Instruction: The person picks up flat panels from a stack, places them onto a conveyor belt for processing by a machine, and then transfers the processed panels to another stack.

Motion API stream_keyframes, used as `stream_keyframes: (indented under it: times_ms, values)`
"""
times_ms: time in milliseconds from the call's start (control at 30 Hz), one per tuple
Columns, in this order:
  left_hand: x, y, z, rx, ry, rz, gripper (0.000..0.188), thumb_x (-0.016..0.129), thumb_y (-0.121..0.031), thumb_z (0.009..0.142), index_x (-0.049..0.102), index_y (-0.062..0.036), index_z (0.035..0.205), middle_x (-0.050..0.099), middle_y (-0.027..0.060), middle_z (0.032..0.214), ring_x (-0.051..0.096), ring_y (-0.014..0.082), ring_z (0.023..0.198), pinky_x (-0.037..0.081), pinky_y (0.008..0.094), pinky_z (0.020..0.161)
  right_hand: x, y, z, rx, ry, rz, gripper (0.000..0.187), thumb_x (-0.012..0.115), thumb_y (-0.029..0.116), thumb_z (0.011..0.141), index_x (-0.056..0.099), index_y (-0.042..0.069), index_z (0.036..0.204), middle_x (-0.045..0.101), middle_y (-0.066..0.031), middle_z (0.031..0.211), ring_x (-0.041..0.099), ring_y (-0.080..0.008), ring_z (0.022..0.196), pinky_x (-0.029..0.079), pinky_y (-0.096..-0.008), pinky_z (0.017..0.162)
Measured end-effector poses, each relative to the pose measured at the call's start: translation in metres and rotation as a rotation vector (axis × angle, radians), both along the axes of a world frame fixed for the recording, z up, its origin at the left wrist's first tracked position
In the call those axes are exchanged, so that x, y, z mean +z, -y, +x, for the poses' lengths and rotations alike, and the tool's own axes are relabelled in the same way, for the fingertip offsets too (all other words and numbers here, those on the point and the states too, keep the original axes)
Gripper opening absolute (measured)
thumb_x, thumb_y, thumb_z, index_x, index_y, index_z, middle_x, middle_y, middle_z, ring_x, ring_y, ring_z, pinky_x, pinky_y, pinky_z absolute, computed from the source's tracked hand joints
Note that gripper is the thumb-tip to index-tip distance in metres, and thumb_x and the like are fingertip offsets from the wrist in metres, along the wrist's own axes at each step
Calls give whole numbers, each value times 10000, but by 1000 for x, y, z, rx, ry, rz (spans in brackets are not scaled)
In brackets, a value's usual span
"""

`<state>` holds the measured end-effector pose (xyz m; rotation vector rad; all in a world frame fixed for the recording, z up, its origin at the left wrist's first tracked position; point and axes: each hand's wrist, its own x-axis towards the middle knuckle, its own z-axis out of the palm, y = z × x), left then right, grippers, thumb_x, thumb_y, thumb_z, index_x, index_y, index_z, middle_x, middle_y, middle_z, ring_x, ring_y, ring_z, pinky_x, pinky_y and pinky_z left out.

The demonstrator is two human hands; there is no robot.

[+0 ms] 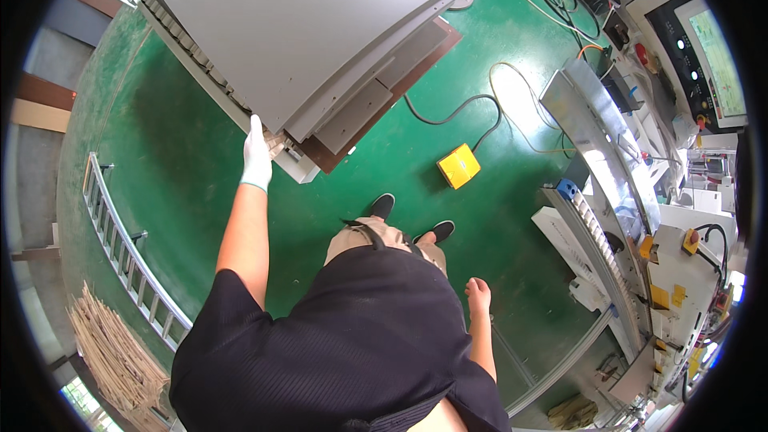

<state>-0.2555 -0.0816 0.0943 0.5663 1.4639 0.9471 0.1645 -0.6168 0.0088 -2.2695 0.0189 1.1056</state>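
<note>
A stack of large flat grey panels lies at the upper left, with a brown-edged board low in it. My left hand, in a white glove, reaches to the near corner of this stack. One of its fingers stretches up along the panel edge; the others are partly hidden against the corner. Under the left side of the stack runs a row of rollers in a frame. My right hand is bare and hangs beside my body, its fingers curled in with nothing visible in them.
A yellow foot pedal with a black cable sits on the green floor ahead of my feet. Machinery with a metal bed and a screen lines the right. At left are a roller track and a pile of wooden strips.
</note>
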Motion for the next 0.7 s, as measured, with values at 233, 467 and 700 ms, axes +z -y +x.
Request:
stream_keyframes:
  times_ms: [233, 467, 700]
  values:
    - [20, -38, 26, -31, -199, -154, 559, 626, -667, 916, 664, -126, 1050, 684, 22, 830, 645, 146, 655, 488, 234, 455, -27, 57, -21, 363, 52, -135, 364, 678, 303, 922, 732, -2, 1112, 753, -186, 1065, 713, -303, 1031, 534, -395, 928]
    - [18, -16, 6, -116, -73, -22, 577, 590, -627, 964, 648, -87, 1157, 695, 15, 877, 606, 140, 572, 468, 241, 424, -27, -22, -15, 297, -198, -103, 300, 674, 254, 951, 721, 13, 1124, 717, -49, 913, 642, -138, 769, 518, -299, 696]
    - [31, 104, -51, -325, 210, -268, 442, 564, -460, 1036, 627, -57, 1207, 725, 71, 1008, 699, 183, 780, 585, 300, 619, 51, -217, -29, 417, -297, 326, 415, 666, 227, 964, 635, -18, 1298, 702, -89, 1084, 655, -160, 905, 532, -313, 831]
